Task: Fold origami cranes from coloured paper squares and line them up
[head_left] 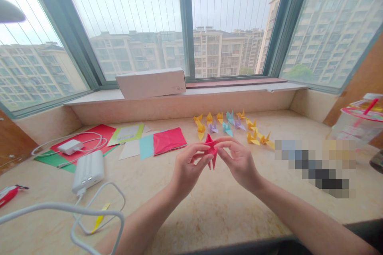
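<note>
Both my hands hold a small red folded paper figure [211, 149] above the beige stone counter [185, 203]. My left hand [188, 167] pinches its left side with fingers closed. My right hand [237, 159] pinches its right side, fingers curled together. Just beyond them lie several small folded paper cranes [230, 125] in yellow, orange, teal and purple. To the left of my hands rests a stack of coloured paper sheets, red [169, 140] on top with a light blue one [146, 146] beside it.
A white power bank [88, 170] with looping white cables [98, 215] sits front left, behind it a white charger [70, 146] on red and green sheets. A white box [151, 83] rests on the window sill. A plastic cup [357, 121] stands far right.
</note>
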Motion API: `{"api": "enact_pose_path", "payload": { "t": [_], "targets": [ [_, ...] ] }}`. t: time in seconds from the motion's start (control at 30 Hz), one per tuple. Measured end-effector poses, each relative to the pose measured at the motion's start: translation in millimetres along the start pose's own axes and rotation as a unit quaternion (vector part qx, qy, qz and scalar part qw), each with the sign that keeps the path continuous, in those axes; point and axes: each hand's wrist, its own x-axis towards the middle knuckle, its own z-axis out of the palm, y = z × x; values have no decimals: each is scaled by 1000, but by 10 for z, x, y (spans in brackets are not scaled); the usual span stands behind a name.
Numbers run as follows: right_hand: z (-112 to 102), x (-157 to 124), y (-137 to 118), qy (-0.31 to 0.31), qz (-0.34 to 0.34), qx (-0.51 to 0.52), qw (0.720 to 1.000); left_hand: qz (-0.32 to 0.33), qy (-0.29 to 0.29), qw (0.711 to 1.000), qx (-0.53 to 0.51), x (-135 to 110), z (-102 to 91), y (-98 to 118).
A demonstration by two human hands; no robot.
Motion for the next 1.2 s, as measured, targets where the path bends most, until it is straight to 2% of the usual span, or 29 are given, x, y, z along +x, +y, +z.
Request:
{"api": "enact_pose_path", "payload": {
  "t": [0.23,0.5,0.67,0.9,1.2],
  "targets": [
    [43,-6,0,-3,29,9,1000,10,27,996,85,-1,-11,47],
    [81,-25,52,9,52,65,997,-44,54,996,48,-29,49,47],
    [95,-28,59,10,75,82,994,-46,45,997,40,-21,47,48],
    [68,-17,35,-24,48,30,998,-37,44,995,81,-13,17,53],
    [78,-13,41,3,50,39,998,-31,17,997,72,-32,29,31]
  ]
}}
